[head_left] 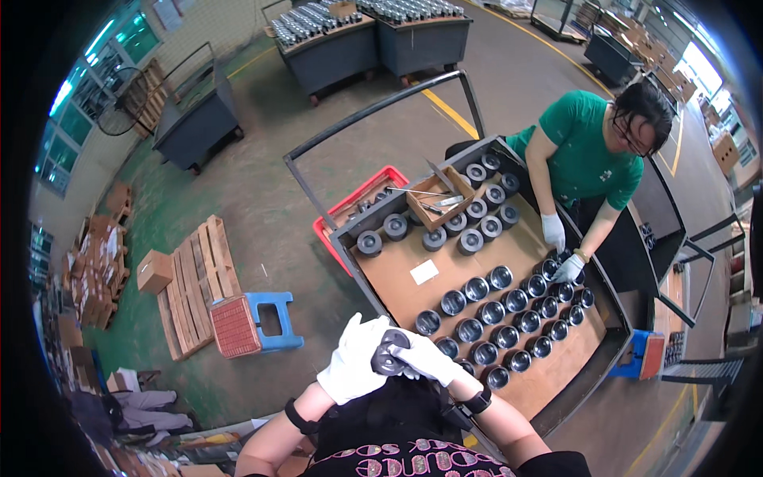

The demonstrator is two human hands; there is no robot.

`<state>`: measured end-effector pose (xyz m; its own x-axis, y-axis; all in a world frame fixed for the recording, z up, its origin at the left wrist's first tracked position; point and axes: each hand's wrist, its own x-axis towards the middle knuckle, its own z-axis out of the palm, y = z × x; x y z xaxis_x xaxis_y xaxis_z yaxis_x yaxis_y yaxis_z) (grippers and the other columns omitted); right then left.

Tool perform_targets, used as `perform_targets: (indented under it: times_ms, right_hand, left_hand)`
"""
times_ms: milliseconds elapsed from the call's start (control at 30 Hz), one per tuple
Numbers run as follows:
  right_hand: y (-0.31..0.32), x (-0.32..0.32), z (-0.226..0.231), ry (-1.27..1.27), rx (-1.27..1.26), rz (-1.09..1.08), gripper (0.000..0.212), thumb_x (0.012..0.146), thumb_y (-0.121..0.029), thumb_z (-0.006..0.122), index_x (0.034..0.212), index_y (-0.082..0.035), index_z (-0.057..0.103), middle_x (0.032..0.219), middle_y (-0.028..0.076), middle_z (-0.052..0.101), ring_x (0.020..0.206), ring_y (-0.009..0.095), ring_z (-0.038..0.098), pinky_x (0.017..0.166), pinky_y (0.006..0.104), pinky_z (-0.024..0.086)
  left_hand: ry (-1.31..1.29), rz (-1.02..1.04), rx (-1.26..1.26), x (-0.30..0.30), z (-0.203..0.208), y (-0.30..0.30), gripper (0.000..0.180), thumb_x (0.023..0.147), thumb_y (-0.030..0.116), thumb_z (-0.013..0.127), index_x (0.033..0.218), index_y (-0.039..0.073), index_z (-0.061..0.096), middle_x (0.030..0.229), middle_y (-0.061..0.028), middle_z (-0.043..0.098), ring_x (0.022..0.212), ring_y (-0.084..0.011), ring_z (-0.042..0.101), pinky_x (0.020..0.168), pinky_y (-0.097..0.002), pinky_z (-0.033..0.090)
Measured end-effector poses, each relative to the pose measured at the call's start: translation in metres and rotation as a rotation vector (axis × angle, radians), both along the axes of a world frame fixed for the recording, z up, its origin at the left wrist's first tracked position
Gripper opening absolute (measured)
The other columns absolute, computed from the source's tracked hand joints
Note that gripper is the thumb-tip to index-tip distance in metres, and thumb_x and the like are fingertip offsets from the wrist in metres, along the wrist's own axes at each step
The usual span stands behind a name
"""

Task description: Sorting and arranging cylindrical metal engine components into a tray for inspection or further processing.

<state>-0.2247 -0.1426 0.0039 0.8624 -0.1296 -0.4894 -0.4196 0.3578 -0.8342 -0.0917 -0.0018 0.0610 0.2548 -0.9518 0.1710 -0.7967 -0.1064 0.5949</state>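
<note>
Metal part (389,353) betw. both hands' grip

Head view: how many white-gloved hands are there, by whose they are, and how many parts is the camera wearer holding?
Camera wearer's gloved hands: 2, left hand and right hand
Co-worker's gloved hands: 2, far hand and near hand
Dark round metal part held between the wearer's hands: 1
Total: 5
</note>
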Motion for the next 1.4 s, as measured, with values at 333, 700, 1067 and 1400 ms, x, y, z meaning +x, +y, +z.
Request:
perform_targets:
  times_ms: [333, 700, 1067, 1400]
  right_hand:
    - [-0.063, 0.061, -0.244, 0.423, 0.192, -0.916, 0.034, 0.088, 0.001, 0.041, 0.117, -0.011, 0.053, 0.074, 0.010, 0.061, 0.041, 0.020, 0.052, 0.034, 0.0316, 0.042]
    - [-0.070, 0.044, -0.358, 0.861, -0.333, -0.045, 0.024, 0.094, -0.017, 0.047, 0.108, -0.007, 0.063, 0.093, 0.018, 0.069, 0.084, 0.036, 0.068, 0.068, 0.0449, 0.054]
    - [-0.252, 0.113, -0.400, 0.301, 0.743, -1.048, 0.048, 0.093, -0.036, 0.060, 0.125, -0.003, 0.048, 0.108, 0.022, 0.061, 0.084, 0.034, 0.064, 0.072, 0.0450, 0.056]
    - [-0.206, 0.067, -0.386, 0.471, 0.437, -1.178, 0.024, 0.090, -0.016, 0.059, 0.113, -0.011, 0.055, 0.093, 0.013, 0.061, 0.069, 0.035, 0.063, 0.054, 0.0468, 0.058]
  left_hand:
    - [0.051, 0.304, 0.230, 0.070, -0.056, 0.016, 0.050, 0.079, 0.020, 0.072, 0.121, -0.003, 0.059, 0.126, -0.0235, 0.058, 0.117, -0.0407, 0.056, 0.101, -0.0452, 0.045]
    - [0.160, 0.347, 0.379, 0.149, -0.081, -0.004, 0.037, 0.078, 0.015, 0.070, 0.111, -0.001, 0.064, 0.123, -0.0211, 0.059, 0.111, -0.0382, 0.059, 0.096, -0.0434, 0.049]
    - [0.108, 0.442, 0.441, 0.161, -0.093, 0.005, 0.031, 0.077, 0.013, 0.068, 0.105, 0.000, 0.067, 0.122, -0.0176, 0.060, 0.106, -0.0354, 0.061, 0.092, -0.0413, 0.051]
    - [0.159, 0.441, 0.402, 0.116, -0.086, 0.017, 0.032, 0.079, 0.017, 0.069, 0.106, 0.000, 0.067, 0.123, -0.0184, 0.060, 0.107, -0.0360, 0.061, 0.093, -0.0429, 0.050]
